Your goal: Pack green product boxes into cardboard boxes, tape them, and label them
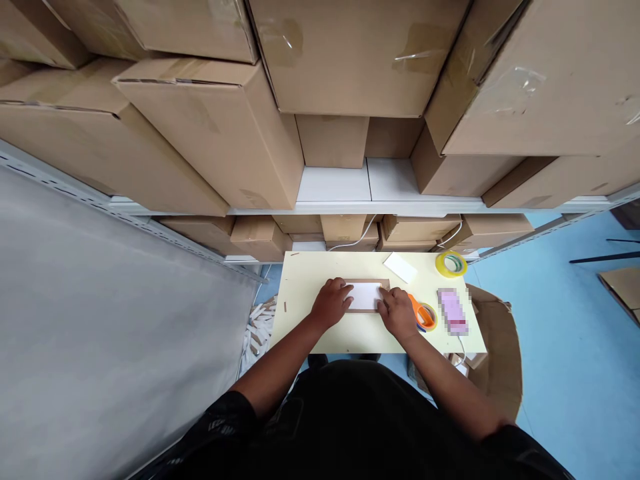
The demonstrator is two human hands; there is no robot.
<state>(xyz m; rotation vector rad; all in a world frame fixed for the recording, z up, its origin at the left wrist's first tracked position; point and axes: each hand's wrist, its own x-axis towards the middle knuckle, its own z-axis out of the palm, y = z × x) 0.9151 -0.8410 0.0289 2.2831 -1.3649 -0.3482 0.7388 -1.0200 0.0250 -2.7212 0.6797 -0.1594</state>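
On the pale yellow table, a white rectangular card [364, 293] lies on a slightly larger piece of brown cardboard [363, 311]. My left hand [331, 303] holds the card's left end, its thumb and forefinger on the white surface. At the right end, my right hand [399, 313] grips the card in the same way, fingers bent. Just right of that hand sits an orange tape dispenser [421, 313] with a roll of tape. Another white card [400, 267] lies flat behind my right hand. The undersides of my fingers are hidden.
A yellow tape roll [451, 264] and a blurred pink phone-like object [453, 311] with a white cable are on the table's [305, 273] right side. Shelves [335, 183] with cardboard boxes [210, 127] rise behind. An open carton [497, 353] stands at the right; white scraps [257, 333] lie left.
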